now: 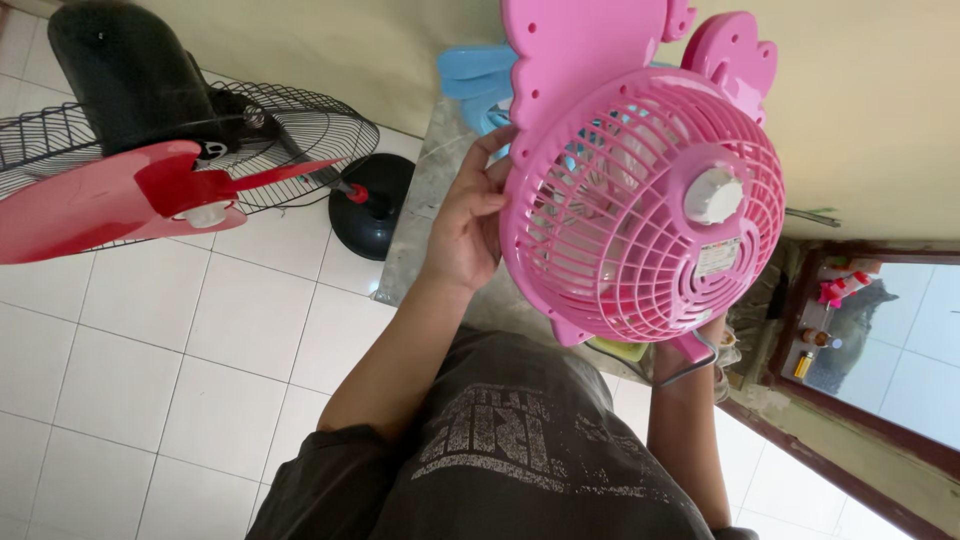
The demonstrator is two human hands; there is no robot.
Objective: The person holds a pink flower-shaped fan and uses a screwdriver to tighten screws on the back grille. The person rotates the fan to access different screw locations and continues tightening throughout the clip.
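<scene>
I hold a small pink table fan (640,200) up in front of me, its round grille facing the camera with a white hub at its centre. My left hand (468,215) grips the fan's left rim, fingers wrapped around the edge. My right hand (690,350) holds the lower right rim and is mostly hidden behind the grille. A pink shaped base (590,40) sticks up behind the grille. Pale blades show through the bars.
A big standing fan lies on the white tiled floor at left, with red blades (120,195), a black wire guard (300,130) and a black round base (372,205). A blue plastic part (475,80) sits behind the pink fan. A dark-framed shelf with small bottles (830,300) is at right.
</scene>
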